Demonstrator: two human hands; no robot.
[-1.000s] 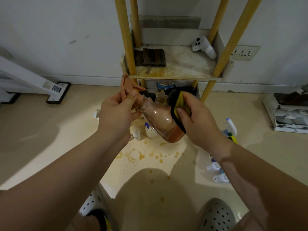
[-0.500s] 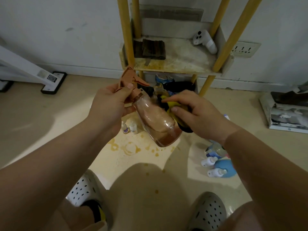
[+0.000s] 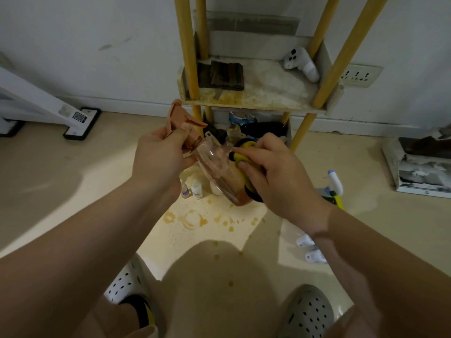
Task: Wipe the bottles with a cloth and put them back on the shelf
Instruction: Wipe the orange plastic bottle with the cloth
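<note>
My left hand [image 3: 161, 156] grips the neck of a clear pink spray bottle [image 3: 218, 174] with a peach trigger head, held tilted with its base down to the right. My right hand [image 3: 275, 174] presses a yellow and black cloth [image 3: 244, 158] against the bottle's right side, fingers curled over the cloth. Behind stands the shelf [image 3: 268, 103] with yellow posts; its stained tier carries a dark block and a white controller. Two small white bottles [image 3: 192, 191] stand on the floor under the held bottle. More spray bottles [image 3: 333, 186] lie on the floor at the right.
A white stand's base [image 3: 81, 123] sits on the floor at the left. A battered box [image 3: 424, 167] lies at the far right. The lower shelf tier [image 3: 258, 128] is crowded with dark items. Orange stains mark the floor. My shoes show at the bottom edge.
My right hand has slid the cloth from the bottle's base up along its side. The bottle stays in my left hand, and the view has shifted slightly.
</note>
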